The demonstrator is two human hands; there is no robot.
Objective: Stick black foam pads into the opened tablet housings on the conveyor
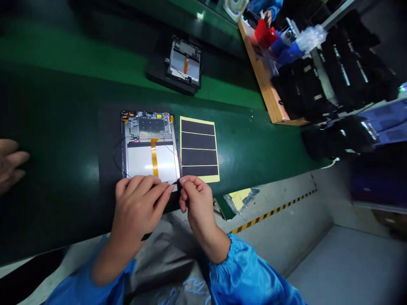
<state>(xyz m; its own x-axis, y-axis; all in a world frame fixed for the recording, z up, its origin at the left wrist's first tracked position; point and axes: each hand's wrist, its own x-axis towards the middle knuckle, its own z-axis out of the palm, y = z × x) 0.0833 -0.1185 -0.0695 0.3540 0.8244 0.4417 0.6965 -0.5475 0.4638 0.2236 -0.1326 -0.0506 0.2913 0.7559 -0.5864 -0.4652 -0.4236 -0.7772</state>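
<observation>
An opened tablet (165,159) lies on a black mat, its circuit board at the far end and silvery battery crossed by amber tape. My left hand (136,203) is closed over the near edge of this tablet, fingers bent, thumb and index pointing at the near right corner. At that corner my right hand (199,195) pinches a small black piece, probably a strip; its far end lies by my left fingertips and is partly hidden. Thin dark wires loop along both sides of the tablet. Right beside it lies a yellow backing sheet (216,161) bearing several black strips.
Farther back, a second opened tablet (178,61) rests on a black foam block (155,76). Another person's hand (12,163) shows at the left edge. A wooden-edged board (267,93) with black items stands right. Below the bench hangs a bag with yellow paper (240,198).
</observation>
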